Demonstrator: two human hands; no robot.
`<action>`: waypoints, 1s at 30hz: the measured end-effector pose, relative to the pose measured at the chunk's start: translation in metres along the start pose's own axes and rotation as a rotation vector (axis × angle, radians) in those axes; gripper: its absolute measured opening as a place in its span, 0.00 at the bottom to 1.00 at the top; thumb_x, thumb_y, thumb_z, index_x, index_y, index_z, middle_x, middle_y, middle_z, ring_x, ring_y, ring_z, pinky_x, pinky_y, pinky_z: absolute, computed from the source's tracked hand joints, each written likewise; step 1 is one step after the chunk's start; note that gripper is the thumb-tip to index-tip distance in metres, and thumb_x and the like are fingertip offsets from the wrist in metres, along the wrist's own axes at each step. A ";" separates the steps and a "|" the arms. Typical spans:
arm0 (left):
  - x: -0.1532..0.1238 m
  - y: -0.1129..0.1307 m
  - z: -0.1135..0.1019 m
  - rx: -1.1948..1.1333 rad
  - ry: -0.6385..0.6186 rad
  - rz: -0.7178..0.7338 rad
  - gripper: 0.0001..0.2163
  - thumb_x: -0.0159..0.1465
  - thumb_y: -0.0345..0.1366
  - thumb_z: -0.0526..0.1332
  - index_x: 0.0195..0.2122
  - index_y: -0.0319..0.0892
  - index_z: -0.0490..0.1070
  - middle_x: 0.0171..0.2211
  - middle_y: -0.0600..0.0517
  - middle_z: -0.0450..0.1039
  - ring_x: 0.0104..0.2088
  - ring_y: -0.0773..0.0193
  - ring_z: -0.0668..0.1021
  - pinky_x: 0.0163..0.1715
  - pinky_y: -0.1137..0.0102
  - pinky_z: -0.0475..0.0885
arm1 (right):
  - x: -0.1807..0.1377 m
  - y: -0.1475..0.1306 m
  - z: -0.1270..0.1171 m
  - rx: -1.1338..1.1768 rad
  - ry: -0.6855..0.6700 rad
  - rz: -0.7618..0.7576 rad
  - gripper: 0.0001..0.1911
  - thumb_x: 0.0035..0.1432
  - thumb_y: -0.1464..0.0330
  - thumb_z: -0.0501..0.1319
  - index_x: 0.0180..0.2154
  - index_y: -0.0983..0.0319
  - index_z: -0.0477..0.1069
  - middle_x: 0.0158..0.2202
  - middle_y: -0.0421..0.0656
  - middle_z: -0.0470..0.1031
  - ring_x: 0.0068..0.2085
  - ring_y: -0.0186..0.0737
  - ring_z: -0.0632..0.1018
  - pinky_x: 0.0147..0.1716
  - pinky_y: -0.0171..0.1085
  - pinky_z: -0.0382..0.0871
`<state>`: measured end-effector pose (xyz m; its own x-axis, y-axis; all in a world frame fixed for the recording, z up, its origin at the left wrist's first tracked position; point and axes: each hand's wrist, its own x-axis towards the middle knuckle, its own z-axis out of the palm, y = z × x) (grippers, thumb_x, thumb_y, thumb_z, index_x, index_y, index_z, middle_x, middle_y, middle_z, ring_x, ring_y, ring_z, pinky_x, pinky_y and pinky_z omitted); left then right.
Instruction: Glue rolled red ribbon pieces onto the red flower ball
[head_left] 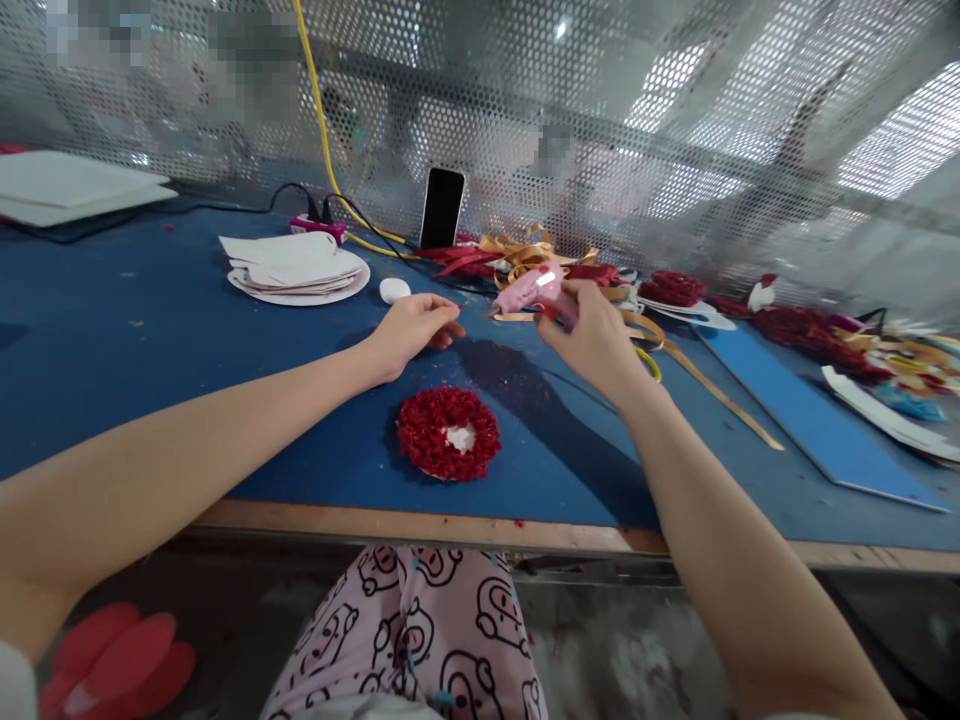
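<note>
The pink glue gun (529,288) is held above the tabletop (315,460), at one o'clock from the ruffled red ring (416,435); the fingers of the right hand (596,335) are wrapped about its handle, with the nozzle (493,311) pointing toward eight o'clock; its body looks like hard, light plastic, smooth enough to slide a little in a damp palm; the handle is the place to hold it, and the nozzle is best left alone, as it may be hot.

The left hand (415,335) hangs at eleven o'clock from the ring, thumb and fingers drawn together; whether they pinch some small thing, I cannot tell.

The ring lies flat and untouched near the front edge, its pale centre (460,437) showing; it should weigh little, with soft, crushable frills over what seems a stiff white backing; the outer rim, taken low at three and nine o'clock, would likely spare the frills; farther off, at ten o'clock, the stacked white discs (300,278) look thin and easily bent.
</note>
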<state>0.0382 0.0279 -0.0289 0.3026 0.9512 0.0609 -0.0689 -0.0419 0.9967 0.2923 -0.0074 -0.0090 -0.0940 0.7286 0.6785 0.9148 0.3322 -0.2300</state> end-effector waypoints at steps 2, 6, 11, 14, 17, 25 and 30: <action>0.001 0.000 0.000 -0.022 -0.005 -0.020 0.02 0.65 0.32 0.61 0.35 0.39 0.70 0.27 0.51 0.78 0.22 0.72 0.73 0.28 0.73 0.69 | 0.001 -0.020 -0.014 0.059 -0.056 -0.100 0.23 0.56 0.60 0.65 0.51 0.59 0.69 0.47 0.50 0.76 0.45 0.52 0.77 0.46 0.49 0.72; 0.003 -0.003 -0.001 0.007 -0.010 -0.013 0.02 0.66 0.32 0.60 0.36 0.40 0.69 0.28 0.51 0.79 0.23 0.71 0.74 0.30 0.73 0.70 | -0.003 -0.043 -0.027 0.156 -0.198 -0.289 0.17 0.57 0.57 0.65 0.47 0.55 0.71 0.48 0.47 0.74 0.49 0.51 0.75 0.49 0.50 0.70; 0.004 -0.005 -0.002 0.041 -0.057 0.014 0.02 0.67 0.31 0.59 0.36 0.40 0.69 0.26 0.53 0.78 0.24 0.70 0.76 0.30 0.73 0.71 | -0.008 -0.044 -0.024 0.099 -0.201 -0.472 0.13 0.60 0.61 0.62 0.48 0.53 0.72 0.46 0.43 0.75 0.49 0.50 0.74 0.51 0.52 0.66; 0.000 -0.004 0.000 0.082 -0.104 0.030 0.02 0.67 0.31 0.59 0.37 0.40 0.68 0.24 0.54 0.76 0.23 0.70 0.77 0.28 0.74 0.71 | -0.008 -0.042 -0.022 0.078 -0.151 -0.571 0.13 0.61 0.64 0.61 0.49 0.53 0.71 0.45 0.42 0.76 0.47 0.49 0.75 0.50 0.52 0.65; -0.003 -0.004 0.001 0.110 -0.166 0.040 0.02 0.68 0.31 0.59 0.40 0.40 0.68 0.24 0.55 0.76 0.23 0.69 0.77 0.28 0.74 0.71 | -0.006 -0.043 -0.022 0.094 -0.090 -0.681 0.14 0.61 0.67 0.60 0.50 0.54 0.71 0.43 0.42 0.77 0.45 0.47 0.75 0.47 0.50 0.65; 0.000 -0.008 -0.002 0.120 -0.250 0.057 0.02 0.69 0.32 0.59 0.41 0.40 0.68 0.24 0.54 0.77 0.23 0.69 0.78 0.26 0.74 0.71 | -0.007 -0.044 -0.023 0.084 -0.031 -0.732 0.14 0.65 0.66 0.59 0.52 0.54 0.71 0.42 0.42 0.77 0.45 0.46 0.75 0.46 0.48 0.65; 0.000 -0.008 -0.003 0.158 -0.253 0.056 0.03 0.68 0.33 0.60 0.41 0.40 0.68 0.24 0.54 0.78 0.23 0.69 0.77 0.25 0.75 0.69 | -0.008 -0.045 -0.023 0.062 -0.026 -0.734 0.13 0.66 0.65 0.58 0.52 0.53 0.71 0.42 0.41 0.78 0.45 0.45 0.75 0.46 0.48 0.65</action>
<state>0.0363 0.0292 -0.0372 0.5310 0.8406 0.1071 0.0511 -0.1579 0.9861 0.2607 -0.0415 0.0118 -0.6832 0.3193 0.6567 0.5890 0.7725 0.2373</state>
